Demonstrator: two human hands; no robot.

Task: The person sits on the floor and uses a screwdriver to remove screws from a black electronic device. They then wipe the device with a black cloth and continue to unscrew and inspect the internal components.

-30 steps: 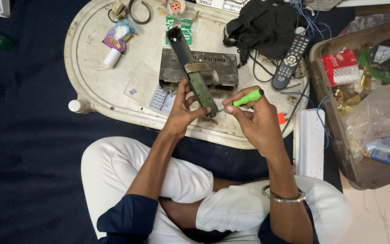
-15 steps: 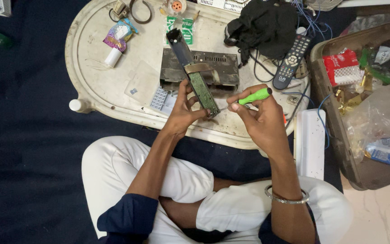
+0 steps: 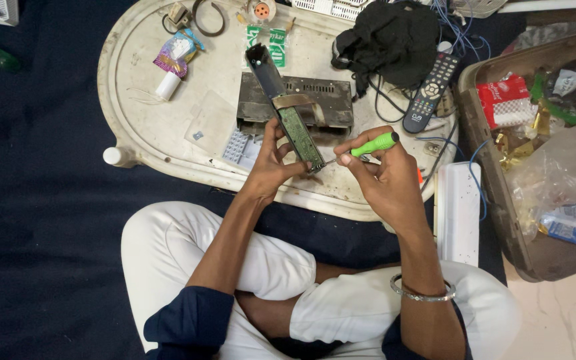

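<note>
Between the hands, left hand (image 3: pixel 268 170) grips the opened remote (image 3: pixel 287 110), angled away; right hand (image 3: pixel 385 183) pinches green screwdriver (image 3: pixel 368 147), tip touching its near end.

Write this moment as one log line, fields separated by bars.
left hand: holds opened remote | right hand: holds green screwdriver, tip at remote's lower end | surface: white tray table

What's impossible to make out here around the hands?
Head view:
- Screwdriver tip: too small, lost against the circuit board.
- Left hand palm side: hidden behind the board.
- Metal box interior: covered by the remote shell.
- Brown bin: cut by the right edge.
</note>
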